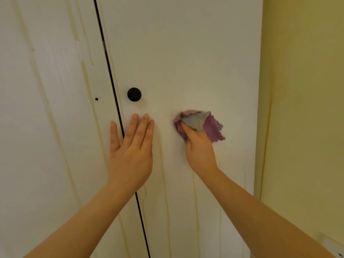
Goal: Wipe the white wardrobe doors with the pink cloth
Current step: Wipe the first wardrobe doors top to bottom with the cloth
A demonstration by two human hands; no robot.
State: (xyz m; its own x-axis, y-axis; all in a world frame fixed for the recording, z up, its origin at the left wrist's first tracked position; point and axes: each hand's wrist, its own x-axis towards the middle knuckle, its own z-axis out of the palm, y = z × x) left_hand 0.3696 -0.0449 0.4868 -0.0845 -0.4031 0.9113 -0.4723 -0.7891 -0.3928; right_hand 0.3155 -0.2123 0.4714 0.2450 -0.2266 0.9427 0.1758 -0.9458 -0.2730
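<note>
Two white wardrobe doors fill the view, the left door (46, 108) and the right door (186, 53), split by a dark vertical gap. My left hand (131, 149) lies flat with straight fingers across the gap, just below a round black knob (134, 94). My right hand (200, 148) holds a crumpled pink and grey cloth (200, 123) pressed against the right door, to the right of the knob. Its fingers are hidden under the cloth.
A yellow wall (301, 108) meets the right door's edge on the right. A small dark hole (96, 99) marks the left door near the gap. Yellowish streaks run down both doors. A white fitting (333, 246) shows at the bottom right corner.
</note>
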